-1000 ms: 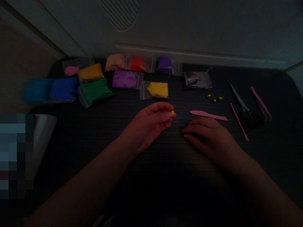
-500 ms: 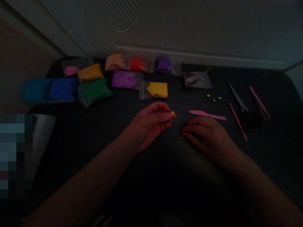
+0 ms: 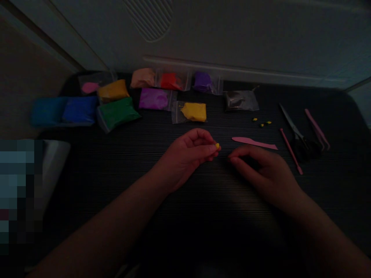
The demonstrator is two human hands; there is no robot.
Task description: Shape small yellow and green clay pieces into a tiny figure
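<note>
The broad black tabletop with fine ridges (image 3: 121,150) spans the view. Over it, the bare left hand (image 3: 193,152) has its thumb closed against the fingers, palm partly exposed. At its three o'clock, well apart, the bare right hand (image 3: 262,170) curls with thumb and forefinger brought together; the light is poor there, and I cannot tell whether anything sits between them. At the right hand's one o'clock lie black-handled metal scissors (image 3: 295,129). The clear plastic bag of yellow material (image 3: 194,112) is at the left hand's twelve. Just past the right knuckles, also at twelve, lies a flat pink knife-shaped tool (image 3: 252,141). At the left hand's three o'clock fingertips, a small rounded yellow lump (image 3: 217,145) is pinched, its end protruding. Tiniest are three yellow-and-dark pieces (image 3: 254,119), at the right hand's twelve, beyond the tool.
</note>
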